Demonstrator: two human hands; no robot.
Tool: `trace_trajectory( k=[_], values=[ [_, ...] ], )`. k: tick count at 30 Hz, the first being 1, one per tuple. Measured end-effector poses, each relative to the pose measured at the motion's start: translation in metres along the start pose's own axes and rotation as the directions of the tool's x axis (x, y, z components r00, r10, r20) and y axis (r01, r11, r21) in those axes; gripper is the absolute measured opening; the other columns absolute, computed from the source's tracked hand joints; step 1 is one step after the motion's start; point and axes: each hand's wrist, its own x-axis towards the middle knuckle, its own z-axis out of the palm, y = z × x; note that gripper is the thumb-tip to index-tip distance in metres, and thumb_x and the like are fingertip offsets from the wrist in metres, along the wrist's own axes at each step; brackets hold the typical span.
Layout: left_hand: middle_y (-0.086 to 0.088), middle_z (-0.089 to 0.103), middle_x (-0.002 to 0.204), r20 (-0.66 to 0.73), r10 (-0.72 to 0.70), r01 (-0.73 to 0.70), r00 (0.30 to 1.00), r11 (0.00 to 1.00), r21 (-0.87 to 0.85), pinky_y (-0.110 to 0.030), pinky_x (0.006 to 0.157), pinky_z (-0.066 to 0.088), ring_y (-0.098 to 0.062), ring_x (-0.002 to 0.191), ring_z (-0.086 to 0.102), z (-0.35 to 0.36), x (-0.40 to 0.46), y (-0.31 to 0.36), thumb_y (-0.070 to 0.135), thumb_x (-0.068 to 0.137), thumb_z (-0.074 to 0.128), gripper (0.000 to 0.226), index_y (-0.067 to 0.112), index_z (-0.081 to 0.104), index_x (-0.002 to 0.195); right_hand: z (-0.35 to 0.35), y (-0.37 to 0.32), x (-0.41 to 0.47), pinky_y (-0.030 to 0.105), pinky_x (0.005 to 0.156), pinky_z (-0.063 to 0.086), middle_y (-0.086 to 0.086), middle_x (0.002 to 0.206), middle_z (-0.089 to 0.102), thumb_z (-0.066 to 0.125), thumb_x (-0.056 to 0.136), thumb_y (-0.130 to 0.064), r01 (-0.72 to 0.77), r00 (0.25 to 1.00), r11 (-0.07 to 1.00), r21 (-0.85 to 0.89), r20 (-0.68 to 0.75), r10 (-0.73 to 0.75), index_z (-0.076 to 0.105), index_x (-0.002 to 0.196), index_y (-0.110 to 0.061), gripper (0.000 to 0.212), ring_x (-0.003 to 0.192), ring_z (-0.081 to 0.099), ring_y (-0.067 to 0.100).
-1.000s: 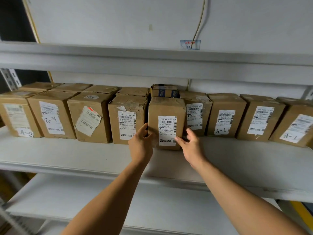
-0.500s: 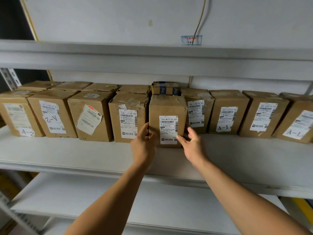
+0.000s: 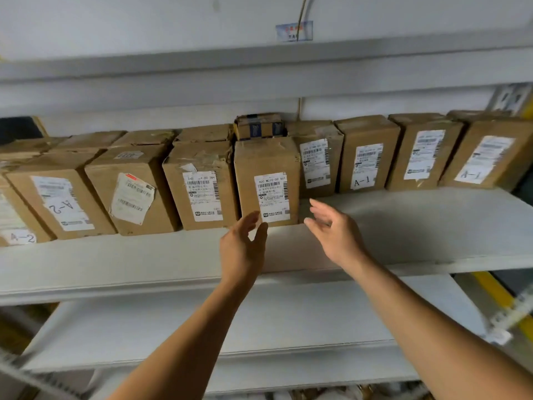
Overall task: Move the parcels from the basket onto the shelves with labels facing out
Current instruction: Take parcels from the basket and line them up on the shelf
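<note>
soft, even indoor light, faint shadows; wide-angle bending and motion blur toward the edges.

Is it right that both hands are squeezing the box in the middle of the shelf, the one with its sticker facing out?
Not quite. The head view shows the left hand and right hand open, just in front of the middle box, not squeezing it. The box stands by itself on the shelf. The rest is right: its sticker faces out.

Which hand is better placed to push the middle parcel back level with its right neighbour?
Probably the left hand: its fingertips sit in front of the middle parcel, by its label. The right hand is open beside it, off its face.
</note>
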Motion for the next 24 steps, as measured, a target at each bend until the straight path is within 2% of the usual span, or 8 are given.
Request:
trace_trajectory(
  k=[3,6,9,12,16,20,23,24],
  values=[
    [0.006,0.071,0.135,0.118,0.077,-0.078,0.99,0.997,-0.003,-0.016,0.091,0.047,-0.008,0.115,0.069,0.004,-0.008,0.007,0.035,0.101,0.069,0.041,0.027,0.066,0.141,-0.018,0.0,-0.033,0.03,0.111,0.051,-0.002,0.141,0.068,0.074,0.099,-0.026,-0.016,0.997,0.997,-0.074,-0.073,0.01,0.062,0.146,-0.022,0.049,0.128,0.064,0.01],
    [-0.001,0.07,0.138,0.239,0.166,-0.163,0.957,0.986,-0.035,-0.022,0.098,0.048,-0.018,0.121,0.068,0.007,-0.024,0.016,0.034,0.101,0.069,0.042,0.023,0.066,0.141,-0.034,0.0,-0.075,0.036,0.113,0.051,-0.004,0.14,0.069,0.074,0.098,-0.028,-0.108,0.98,0.987,-0.122,-0.182,0.085,0.064,0.144,-0.023,0.047,0.129,0.063,0.009],
    [-0.005,0.068,0.139,0.345,0.285,-0.273,0.894,0.958,-0.084,-0.035,0.104,0.051,-0.026,0.124,0.067,0.013,-0.048,0.026,0.03,0.102,0.068,0.042,0.019,0.065,0.142,-0.052,0.001,-0.126,0.034,0.113,0.05,-0.007,0.143,0.066,0.071,0.101,-0.03,-0.206,0.957,0.97,-0.13,-0.236,0.171,0.061,0.147,-0.026,0.048,0.131,0.06,0.008],
    [-0.008,0.069,0.139,0.416,0.38,-0.349,0.826,0.925,-0.152,-0.04,0.104,0.055,-0.029,0.121,0.068,0.027,-0.078,0.037,0.026,0.102,0.068,0.041,0.017,0.065,0.142,-0.07,0.005,-0.181,0.032,0.113,0.05,-0.011,0.14,0.066,0.069,0.102,-0.025,-0.306,0.912,0.943,-0.132,-0.325,0.25,0.061,0.146,-0.024,0.044,0.13,0.059,0.005],
    [-0.007,0.071,0.135,0.524,0.44,-0.369,0.729,0.898,-0.24,-0.039,0.098,0.058,-0.028,0.106,0.074,0.051,-0.137,0.058,0.027,0.102,0.068,0.041,0.016,0.065,0.141,-0.094,0.013,-0.264,0.031,0.111,0.05,-0.012,0.136,0.068,0.07,0.101,-0.028,-0.454,0.802,0.887,-0.087,-0.474,0.364,0.064,0.142,-0.026,0.041,0.127,0.061,0.006],
    [-0.006,0.071,0.135,0.624,0.49,-0.381,0.609,0.87,-0.312,-0.034,0.108,0.052,-0.025,0.12,0.07,0.079,-0.205,0.08,0.023,0.099,0.072,0.041,0.013,0.067,0.139,-0.12,0.023,-0.348,0.021,0.098,0.047,-0.013,0.121,0.069,0.07,0.101,-0.03,-0.598,0.675,0.798,-0.08,-0.587,0.447,0.067,0.138,-0.024,0.037,0.112,0.063,0.004],
    [-0.005,0.071,0.135,0.722,0.479,-0.389,0.499,0.868,-0.308,-0.034,0.109,0.049,-0.025,0.121,0.068,0.097,-0.262,0.1,0.027,0.099,0.071,0.043,0.015,0.066,0.14,-0.136,0.043,-0.413,0.028,0.101,0.048,-0.006,0.13,0.07,0.067,0.103,-0.035,-0.697,0.599,0.711,-0.089,-0.617,0.51,0.063,0.142,-0.023,0.041,0.12,0.065,0.013],
    [-0.006,0.071,0.134,0.75,0.474,-0.405,0.462,0.865,-0.298,-0.033,0.109,0.047,-0.026,0.121,0.067,0.103,-0.282,0.105,0.028,0.099,0.071,0.044,0.016,0.066,0.141,-0.142,0.052,-0.434,0.03,0.099,0.049,-0.008,0.127,0.07,0.065,0.103,-0.035,-0.72,0.575,0.69,-0.077,-0.623,0.53,0.064,0.138,-0.024,0.037,0.116,0.066,0.014]
  ],
)
